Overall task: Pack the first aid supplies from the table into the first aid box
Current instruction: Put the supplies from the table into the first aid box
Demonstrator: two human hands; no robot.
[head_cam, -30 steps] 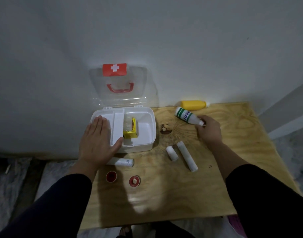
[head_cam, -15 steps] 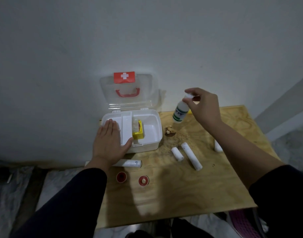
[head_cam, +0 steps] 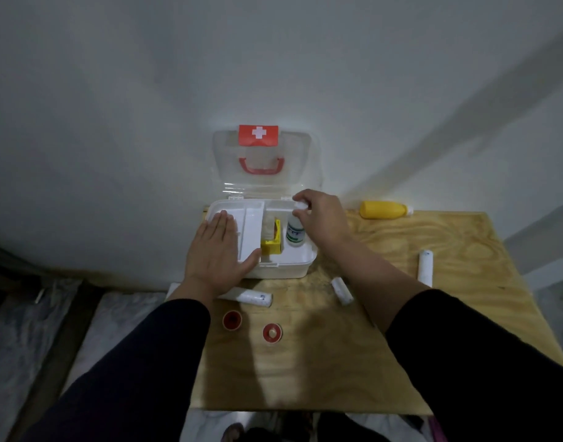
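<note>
The white first aid box [head_cam: 283,269] stands open against the wall, its clear lid [head_cam: 300,161] upright with a red cross label. My right hand [head_cam: 321,218] holds a white bottle with a green label [head_cam: 294,232] by its cap, upright inside the box's right compartment. A yellow item [head_cam: 271,244] sits in the box beside it. My left hand [head_cam: 218,253] lies flat on the box's left tray, fingers spread. On the table lie a yellow bottle [head_cam: 383,209], three white bandage rolls [head_cam: 425,267] [head_cam: 342,290] [head_cam: 251,296] and two red tape rolls [head_cam: 232,319] [head_cam: 272,333].
The wooden table [head_cam: 401,362] ends close to the box on the left and near my body at the front. A grey wall stands right behind the box. Floor with pale sheeting lies below to the left.
My right hand lifted the green-label bottle off the table, carried it left and lowered it into the box. The left hand stayed on the box.
</note>
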